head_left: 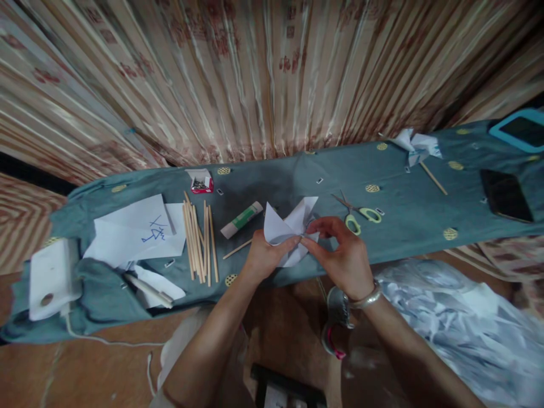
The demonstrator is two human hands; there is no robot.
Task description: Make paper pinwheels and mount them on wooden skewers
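Pinching a white paper pinwheel [290,228] near its middle, the two hands work at the centre of the frame, above the near edge of the cloth-covered worktop [416,221]. The left hand [267,256] grips the paper from the left, its thumb laid across toward the middle; the right hand [343,254] closes thumb and fingers on the right side, the thumb tips almost meeting. Whether a small pin sits between them is too small to tell. A silvery bracelet [368,297] circles the right wrist.

A single stick [237,249] runs behind the left hand; its far end is hidden. Just beyond lies a glue stick [241,220] with a green label, and to the right of the pinwheel rest open scissors [350,214] with light green handles. Left of centre, wooden sticks [198,243] lie in a loose bundle, below a small open red box [202,184] of small dark pieces. Farther left are white paper sheets [123,229], one with a blue drawing, and a white device [50,280] with a cable.

At the upper right lie another pinwheel [419,146] by a stick, a dark phone [505,195] and a blue-framed tablet [522,131]. A clear plastic bag [463,323] of paper fills the lower right.
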